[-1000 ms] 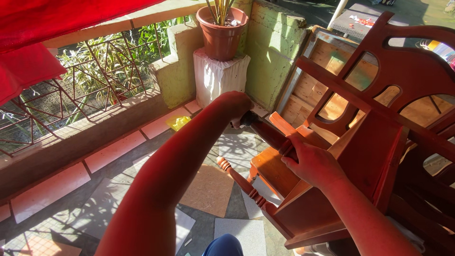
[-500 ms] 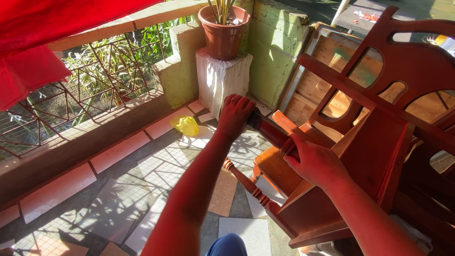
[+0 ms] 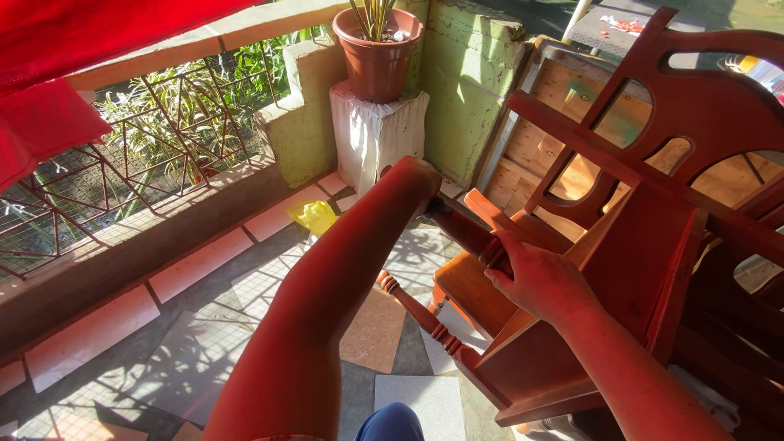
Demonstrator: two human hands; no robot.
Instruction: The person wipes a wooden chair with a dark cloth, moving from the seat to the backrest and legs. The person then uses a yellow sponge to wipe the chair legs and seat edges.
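Both hands are on the same turned chair leg [image 3: 465,233], spaced apart along it. Left hand [image 3: 416,184] is wrapped over the far tip of the leg, though the forearm hides most of the fingers, so I can't tell how tight that grip is. Right hand [image 3: 535,282] is clamped around the leg's near end, right where it meets the seat frame of the red-brown wooden chair [image 3: 645,245], which lies tipped on its side. Long axis runs from the right hand up and away toward the left. A second leg [image 3: 420,314] sticks out lower, untouched. Terracotta plant pot [image 3: 377,57] sits on a white pedestal behind, yellow bag [image 3: 310,216] on the tiled floor [image 3: 204,327].
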